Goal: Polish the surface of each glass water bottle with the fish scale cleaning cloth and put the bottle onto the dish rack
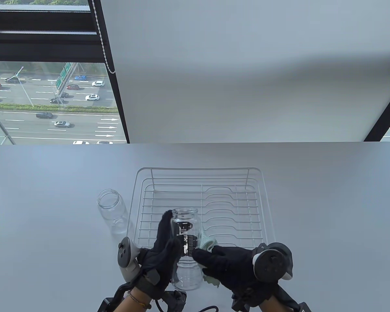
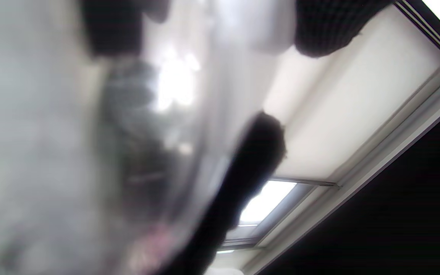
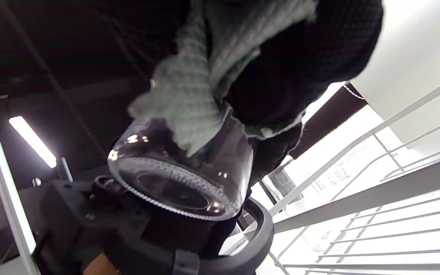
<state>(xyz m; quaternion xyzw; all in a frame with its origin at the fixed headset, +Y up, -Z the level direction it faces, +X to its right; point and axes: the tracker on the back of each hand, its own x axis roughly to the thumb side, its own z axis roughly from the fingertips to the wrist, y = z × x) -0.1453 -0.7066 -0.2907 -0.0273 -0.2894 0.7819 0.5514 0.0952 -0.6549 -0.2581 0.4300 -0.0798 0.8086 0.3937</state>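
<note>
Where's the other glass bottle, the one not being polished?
In the table view, the clear glass bottle stands upright on the grey table, just left of the white wire dish rack.

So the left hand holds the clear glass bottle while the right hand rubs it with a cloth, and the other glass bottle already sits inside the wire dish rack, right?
Not quite. The table view shows the other clear glass bottle standing on the table, left of the white wire dish rack, not inside it. The rest holds.

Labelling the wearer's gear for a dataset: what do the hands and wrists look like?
Both hands, left and right, wear black knit gloves. Each carries a grey, ring-topped tracker on its back. Black wrist mounts and a cable sit below; a thin bracelet circles the left wrist.
</note>
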